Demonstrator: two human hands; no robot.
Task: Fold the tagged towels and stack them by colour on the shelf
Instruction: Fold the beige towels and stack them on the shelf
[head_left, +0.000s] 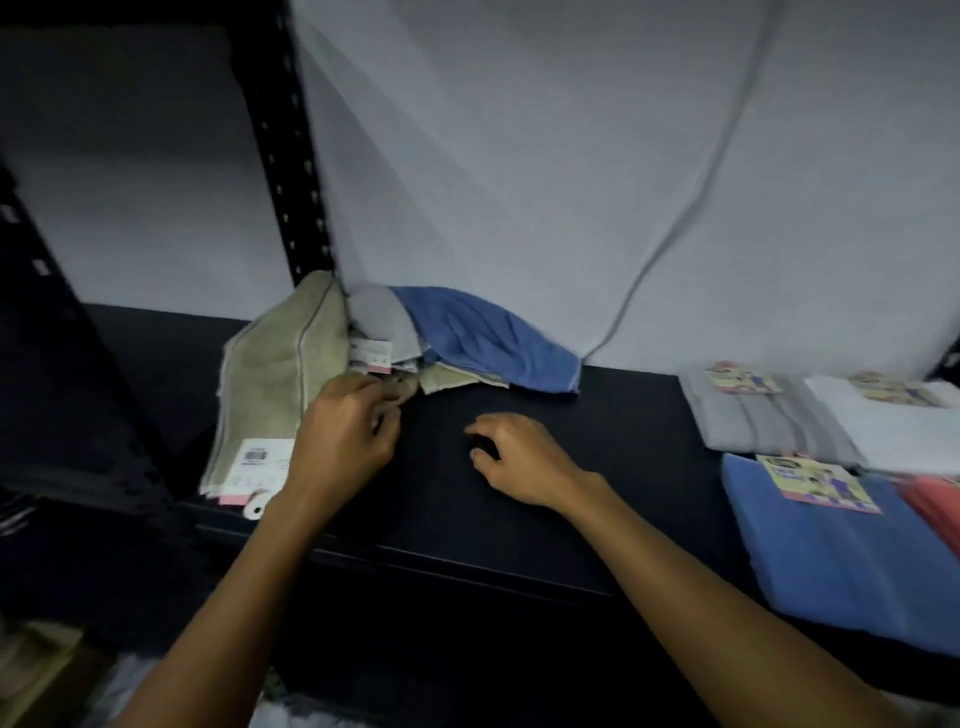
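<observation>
A loose heap of towels lies at the back left of the black shelf (571, 415): a beige towel (280, 364) with a white tag, a grey towel (379, 317) and a crumpled blue towel (493, 343). My left hand (345, 431) pinches a beige towel corner at the front of the heap. My right hand (519, 457) rests on the bare shelf with its fingers loosely curled, holding nothing. Folded towels with labels lie at the right: grey (763, 421), white (904, 431), blue (841, 561) and a coral one (935, 504) at the frame edge.
A black perforated upright (296, 156) of the rack rises behind the heap. A pale wall with a grey cable (696, 197) runs behind the shelf. Dark rack parts stand at the left, and pale items lie below at the bottom left.
</observation>
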